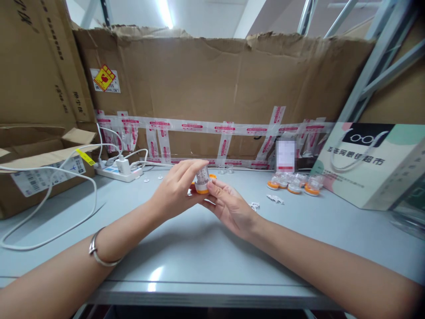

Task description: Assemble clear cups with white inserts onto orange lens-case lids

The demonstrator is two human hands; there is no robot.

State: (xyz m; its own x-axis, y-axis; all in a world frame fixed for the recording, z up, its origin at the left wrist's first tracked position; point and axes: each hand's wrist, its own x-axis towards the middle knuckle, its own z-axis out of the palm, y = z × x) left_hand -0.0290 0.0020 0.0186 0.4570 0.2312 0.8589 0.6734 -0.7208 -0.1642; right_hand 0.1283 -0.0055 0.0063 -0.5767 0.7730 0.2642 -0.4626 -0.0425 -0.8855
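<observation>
Both hands are closed around a small clear plastic container with a white and orange base (202,180), held upright above the table. My left hand (179,184) has its fingers over the top and left side. From the right, my right hand (232,206) grips the base with its thumb, its fingers curled underneath. Part of another orange-rimmed piece (213,177) shows just behind, mostly hidden by the hands. Small white plastic parts (254,206) lie on the table beyond my right hand.
Several similar orange-based containers (294,188) stand at the back right, near white pieces (275,199) and a paper bag (355,164). At the left are a power strip (122,173), a looping white cable (96,195) and an opened carton (46,173). A cardboard wall (206,79) closes off the back.
</observation>
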